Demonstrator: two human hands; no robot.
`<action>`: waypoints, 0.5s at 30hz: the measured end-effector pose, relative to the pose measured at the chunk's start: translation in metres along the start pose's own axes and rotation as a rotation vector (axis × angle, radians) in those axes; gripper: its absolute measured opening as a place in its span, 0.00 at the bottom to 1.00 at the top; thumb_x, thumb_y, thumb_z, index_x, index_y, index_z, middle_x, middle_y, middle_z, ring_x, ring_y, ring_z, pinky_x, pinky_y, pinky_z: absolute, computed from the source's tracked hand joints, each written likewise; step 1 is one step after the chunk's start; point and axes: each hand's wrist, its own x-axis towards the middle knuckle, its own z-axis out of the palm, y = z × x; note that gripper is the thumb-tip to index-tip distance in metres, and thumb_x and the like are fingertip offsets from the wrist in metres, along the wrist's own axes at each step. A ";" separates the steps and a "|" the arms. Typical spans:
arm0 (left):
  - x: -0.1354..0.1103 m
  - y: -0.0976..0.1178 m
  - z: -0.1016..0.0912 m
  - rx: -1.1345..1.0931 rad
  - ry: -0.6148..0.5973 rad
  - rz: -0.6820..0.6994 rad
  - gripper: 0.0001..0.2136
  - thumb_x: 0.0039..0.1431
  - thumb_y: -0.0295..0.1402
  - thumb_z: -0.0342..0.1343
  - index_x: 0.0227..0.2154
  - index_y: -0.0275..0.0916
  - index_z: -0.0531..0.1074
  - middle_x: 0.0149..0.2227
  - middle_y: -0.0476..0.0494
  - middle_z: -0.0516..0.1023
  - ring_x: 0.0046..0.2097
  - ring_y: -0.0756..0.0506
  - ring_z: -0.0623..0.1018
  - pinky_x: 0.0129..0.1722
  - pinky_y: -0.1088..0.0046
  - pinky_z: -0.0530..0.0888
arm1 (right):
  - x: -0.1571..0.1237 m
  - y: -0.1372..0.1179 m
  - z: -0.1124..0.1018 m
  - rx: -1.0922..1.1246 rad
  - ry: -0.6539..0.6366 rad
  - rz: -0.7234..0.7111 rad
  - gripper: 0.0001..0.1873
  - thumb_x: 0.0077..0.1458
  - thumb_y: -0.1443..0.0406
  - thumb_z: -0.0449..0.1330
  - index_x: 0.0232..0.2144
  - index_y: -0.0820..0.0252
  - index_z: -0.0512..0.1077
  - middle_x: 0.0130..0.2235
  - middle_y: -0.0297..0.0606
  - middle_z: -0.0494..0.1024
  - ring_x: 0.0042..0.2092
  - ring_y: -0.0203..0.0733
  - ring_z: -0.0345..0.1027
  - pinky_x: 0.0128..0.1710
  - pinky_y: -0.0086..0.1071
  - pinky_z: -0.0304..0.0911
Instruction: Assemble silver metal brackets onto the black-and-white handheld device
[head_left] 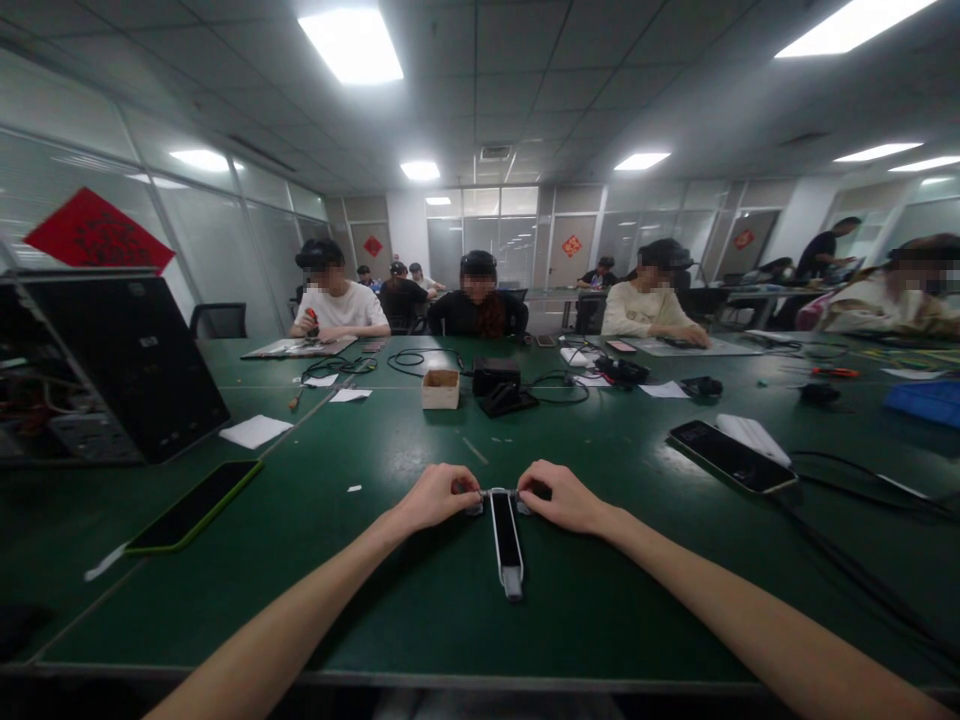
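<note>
a person's left hand point(442, 494) and right hand point(562, 495) apart, each pinching a grey piece point(523, 508) by the far end of a white-edged device point(506, 535), device on the table point(360, 435) nearer than the open box point(439, 394), green-edged phone point(195, 507) left of that box

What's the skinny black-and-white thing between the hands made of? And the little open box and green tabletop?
Slim device: probably plastic, with a smooth white edge around a dark strip that could be plastic or glass.
Small open box: likely cardboard, with matte, pale walls and a brownish inside.
Green tabletop: smooth, softly shiny where light reflects, maybe a rubber mat or laminate.
</note>
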 end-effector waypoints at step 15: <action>-0.002 0.002 -0.003 0.078 -0.014 0.086 0.09 0.62 0.34 0.52 0.36 0.38 0.77 0.36 0.47 0.78 0.37 0.48 0.76 0.36 0.75 0.68 | 0.000 -0.005 -0.002 -0.001 -0.010 0.030 0.05 0.57 0.66 0.57 0.33 0.61 0.72 0.36 0.38 0.73 0.36 0.38 0.66 0.36 0.33 0.65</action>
